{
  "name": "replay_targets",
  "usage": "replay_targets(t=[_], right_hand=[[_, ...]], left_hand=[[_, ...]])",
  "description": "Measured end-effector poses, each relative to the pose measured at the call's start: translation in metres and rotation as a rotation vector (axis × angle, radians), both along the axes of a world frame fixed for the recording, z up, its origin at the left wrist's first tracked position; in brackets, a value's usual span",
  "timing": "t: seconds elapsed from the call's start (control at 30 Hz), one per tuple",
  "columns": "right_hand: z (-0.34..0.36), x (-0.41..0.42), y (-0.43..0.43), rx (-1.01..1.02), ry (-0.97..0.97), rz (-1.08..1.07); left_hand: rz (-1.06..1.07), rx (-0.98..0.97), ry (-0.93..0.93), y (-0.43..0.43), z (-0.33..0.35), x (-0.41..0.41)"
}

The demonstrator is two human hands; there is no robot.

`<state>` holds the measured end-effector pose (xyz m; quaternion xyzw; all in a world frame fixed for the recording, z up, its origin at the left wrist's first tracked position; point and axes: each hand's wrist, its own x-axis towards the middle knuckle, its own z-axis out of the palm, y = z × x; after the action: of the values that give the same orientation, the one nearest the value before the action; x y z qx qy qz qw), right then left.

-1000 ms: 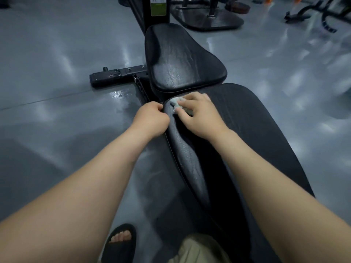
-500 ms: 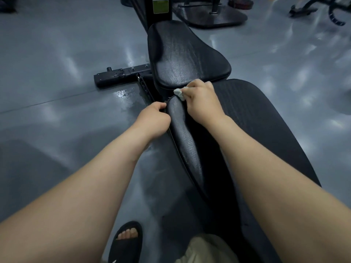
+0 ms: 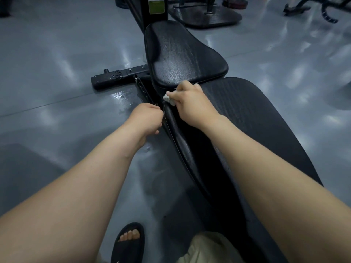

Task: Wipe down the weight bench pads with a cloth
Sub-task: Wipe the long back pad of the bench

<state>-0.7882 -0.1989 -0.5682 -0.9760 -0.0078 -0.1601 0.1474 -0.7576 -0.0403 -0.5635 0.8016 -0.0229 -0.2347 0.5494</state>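
Right hand (image 3: 191, 103) has carried the cloth (image 3: 168, 99) forward off the top of the back pad (image 3: 256, 120) to that pad's far left corner, at the gap below the seat pad (image 3: 180, 54); left hand (image 3: 147, 117) sits much where it was

Hands: right hand's fingers curl over the cloth, which shows only as a small pale wad at the fingertips. Left hand is fisted, knuckles up, hard against the back pad's left edge. Cannot tell whether it grips the edge seam or only braces there

Step in hand, as judged: wiping the corner and side seam where the two pads meet. The seat pad's top and most of the back pad's broad surface likely remain to be done; no wipe marks readable in this light

Next move calls for: keeping the wad pressed into the seam, then either drawing it back along the left edge toward the body or lifting over the gap onto the seat pad. A wad this small covers little per pass, so unfolding it would help

Orientation: back pad's long axis runs from the person's lap away toward the seat pad, leaning slightly left in view. Seat pad continues the same line, wide end nearest, narrowing toward the upright post (image 3: 153, 8)

Around: grey glossy floor (image 3: 57, 54), wet patch (image 3: 121, 95) by the cross-bar (image 3: 119, 74), one black sandal (image 3: 129, 242) below
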Motion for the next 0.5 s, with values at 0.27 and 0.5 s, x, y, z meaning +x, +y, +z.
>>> replay_targets(t=[0.27,0.5], right_hand=[[0.01,-0.026,-0.007,0.239,0.034,0.092],[0.002,-0.017,-0.011,0.216,-0.033,0.043]], left_hand=[[-0.066,0.109,-0.411,-0.006,-0.011,0.008],[0.0,0.22,-0.575,-0.014,-0.021,0.021]])
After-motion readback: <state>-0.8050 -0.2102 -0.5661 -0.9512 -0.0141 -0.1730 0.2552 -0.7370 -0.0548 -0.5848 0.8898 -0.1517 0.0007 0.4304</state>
